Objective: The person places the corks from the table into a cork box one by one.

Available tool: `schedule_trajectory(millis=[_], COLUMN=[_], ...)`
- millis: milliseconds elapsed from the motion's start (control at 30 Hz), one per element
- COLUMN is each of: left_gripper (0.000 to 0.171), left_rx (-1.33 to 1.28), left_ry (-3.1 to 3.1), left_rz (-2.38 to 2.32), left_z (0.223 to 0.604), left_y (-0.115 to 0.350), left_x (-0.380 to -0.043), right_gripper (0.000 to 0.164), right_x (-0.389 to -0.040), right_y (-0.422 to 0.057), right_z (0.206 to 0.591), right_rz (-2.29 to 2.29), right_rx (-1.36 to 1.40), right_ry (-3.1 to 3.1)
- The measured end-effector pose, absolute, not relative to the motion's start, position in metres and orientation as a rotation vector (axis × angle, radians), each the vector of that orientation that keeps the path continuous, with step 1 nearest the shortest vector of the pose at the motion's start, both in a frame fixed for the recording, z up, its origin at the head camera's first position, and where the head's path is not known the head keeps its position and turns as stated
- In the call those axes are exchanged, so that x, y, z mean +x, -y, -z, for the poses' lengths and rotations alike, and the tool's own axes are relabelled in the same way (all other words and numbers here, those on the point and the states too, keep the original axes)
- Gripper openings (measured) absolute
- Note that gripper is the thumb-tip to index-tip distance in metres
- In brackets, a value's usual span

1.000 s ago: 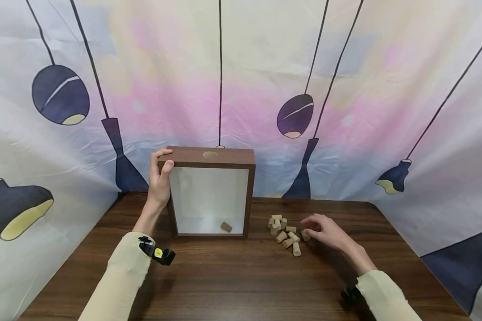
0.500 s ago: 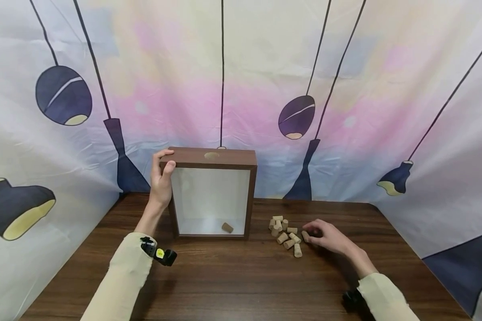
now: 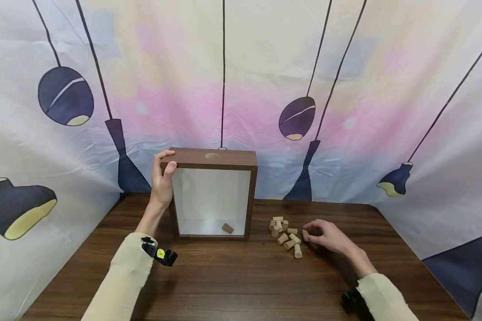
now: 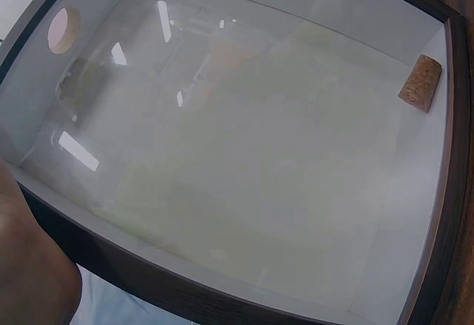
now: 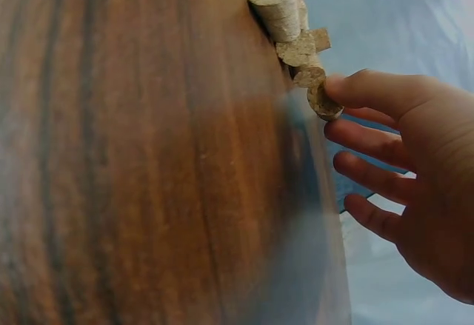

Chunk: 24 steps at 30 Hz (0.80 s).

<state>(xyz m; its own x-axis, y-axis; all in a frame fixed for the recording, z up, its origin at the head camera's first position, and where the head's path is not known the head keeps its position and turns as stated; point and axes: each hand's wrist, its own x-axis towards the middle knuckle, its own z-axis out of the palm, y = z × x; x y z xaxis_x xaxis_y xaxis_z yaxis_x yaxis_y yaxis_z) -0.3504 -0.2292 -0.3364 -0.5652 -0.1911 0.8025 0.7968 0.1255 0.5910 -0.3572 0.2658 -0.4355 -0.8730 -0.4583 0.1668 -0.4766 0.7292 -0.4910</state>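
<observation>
A dark-wood shadow box frame (image 3: 254, 200) with a clear front and white inside stands upright on the table. My left hand (image 3: 160, 185) grips its upper left corner, thumb on the front edge and fingers over the top. A round hole (image 4: 64, 30) pierces the top side. One cork stopper (image 4: 422, 83) lies inside at the bottom right. To the right of the box, my right hand (image 3: 327, 236) pinches another cork stopper (image 5: 323, 103) between thumb and fingertips, low at the tabletop. Several loose cork stoppers (image 3: 282, 238) lie just left of that hand.
The dark wood table (image 3: 233, 281) ends at a printed cloth backdrop (image 3: 257, 89) close behind the box. Each sleeve carries a small black camera, one on the left wrist (image 3: 166, 257) and one on the right (image 3: 349, 302).
My right hand has closed its thumb and fingers on the cork stopper at the right edge of the pile. My left hand keeps its hold on the box.
</observation>
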Motion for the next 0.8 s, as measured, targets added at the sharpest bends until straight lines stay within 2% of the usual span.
schedule_trajectory(millis=[800], left_gripper=[0.041], left_rx=[-0.592], left_ry=[1.631], left_rz=[1.541], left_z=[0.338], left_y=[0.229], left_x=[-0.351], right_gripper=[0.036], right_x=[-0.357], right_y=[-0.250], right_z=[0.382], right_rz=[-0.780], right_rx=[0.844], right_ry=[2.708])
